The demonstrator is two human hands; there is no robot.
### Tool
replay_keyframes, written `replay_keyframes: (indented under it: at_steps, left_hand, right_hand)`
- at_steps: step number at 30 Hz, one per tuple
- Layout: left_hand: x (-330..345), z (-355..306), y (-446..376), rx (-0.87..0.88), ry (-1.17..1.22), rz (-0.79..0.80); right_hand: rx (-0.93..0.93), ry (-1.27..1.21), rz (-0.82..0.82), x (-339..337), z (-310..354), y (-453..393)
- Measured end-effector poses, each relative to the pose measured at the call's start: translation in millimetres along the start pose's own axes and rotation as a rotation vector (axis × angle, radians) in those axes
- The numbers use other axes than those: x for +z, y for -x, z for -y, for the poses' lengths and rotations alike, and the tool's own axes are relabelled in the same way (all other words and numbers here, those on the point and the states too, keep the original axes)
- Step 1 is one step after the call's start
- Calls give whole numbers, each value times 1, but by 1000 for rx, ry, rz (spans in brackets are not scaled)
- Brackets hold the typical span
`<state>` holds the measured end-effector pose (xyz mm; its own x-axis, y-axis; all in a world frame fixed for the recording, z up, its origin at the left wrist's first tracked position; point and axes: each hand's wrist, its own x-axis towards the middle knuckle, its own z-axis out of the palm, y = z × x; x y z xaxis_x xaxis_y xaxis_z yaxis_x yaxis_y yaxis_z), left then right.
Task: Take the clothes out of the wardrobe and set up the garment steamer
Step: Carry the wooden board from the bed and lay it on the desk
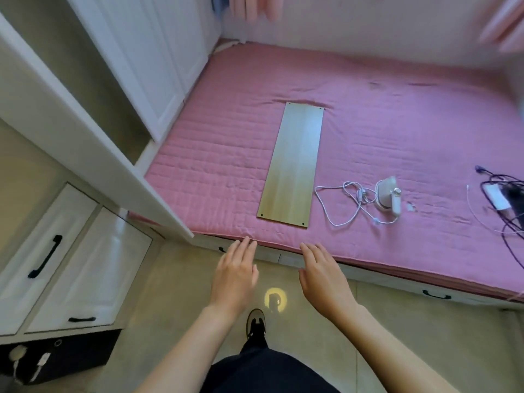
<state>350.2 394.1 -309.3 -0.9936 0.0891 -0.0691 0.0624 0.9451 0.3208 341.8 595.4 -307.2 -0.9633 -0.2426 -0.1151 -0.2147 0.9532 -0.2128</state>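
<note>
Two white cabinet doors [65, 268] with black handles sit far left of the bed [397, 131], low against the floor, and below them a dark bin [65, 355] holds a couple of white plugs. Above the doors rises the white wardrobe [136, 52], its panelled fronts running along the bed's left edge; a white open panel [93, 143] slants down from it toward the bed's near-left corner. No clothes show at the wardrobe from this angle.

The left hand [235, 276] hovers at the bed's near edge, fingers straight and together, palm down, fingertips just reaching the pink quilted cover, gripping nothing. Below it, on the tiled floor [170, 321] in front of the bed, one shoe [256, 324] points forward beside a round spot of light. A long pale wooden board [295, 163] lies flat on the bed, its short end near the front edge. The right hand [323, 276] hangs just in front of the bed's near edge, fingers loosely spread, empty as well.

Right of the board, on the bed, the garment steamer [388, 198] lies on the cover, small and cream-white, with its white cord [340, 199] in loose loops between it and the board. At the bed's right edge lies a tangle of dark cables [507, 194] with a white adapter among them.
</note>
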Motion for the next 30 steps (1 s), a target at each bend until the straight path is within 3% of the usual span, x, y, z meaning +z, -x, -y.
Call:
replay_keyframes:
  at_steps: [8, 14, 25, 30]
  left_hand:
    - [13, -11, -109, 132, -31, 54]
    - [31, -25, -185, 123, -3, 117]
    - [107, -31, -328, -146, 52, 260]
    - [161, -19, -376, -290, 140, 325]
  right_hand:
    - [38, 0, 14, -9, -42, -89]
    - [30, 25, 102, 1, -96, -159]
    - [-49, 27, 226, 21, -213, -301]
    - [17, -68, 310, 60, -248, -352]
